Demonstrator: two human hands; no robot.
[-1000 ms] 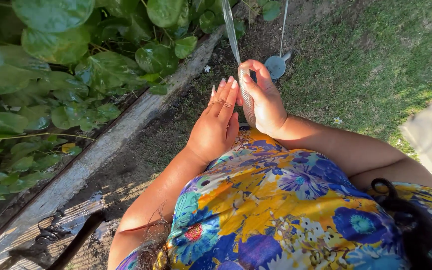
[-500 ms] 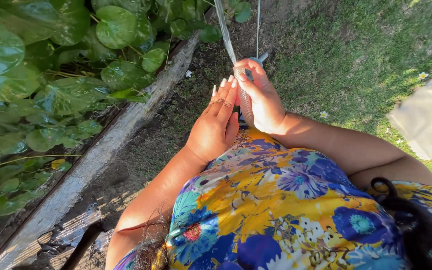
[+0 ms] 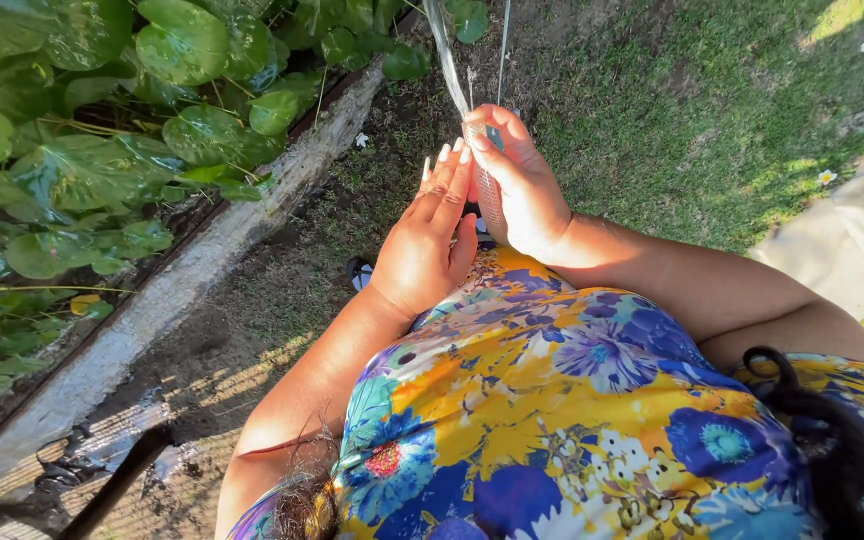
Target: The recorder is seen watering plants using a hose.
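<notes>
hose: clear mesh-patterned hose (image 3: 490, 195), in front of the body, water stream (image 3: 444, 45) leaving its top end
right hand: right hand (image 3: 522, 185) wrapped round hose, thumb at the end
left hand: left hand (image 3: 427, 235) flat, fingers together, tips against hose, not gripping
left side: concrete edging (image 3: 182, 285), big wet green leaves (image 3: 102, 150) beyond
right side: grass (image 3: 692, 110), grey slab (image 3: 852, 245)

No packages, labels, signs or screens are in view
</notes>
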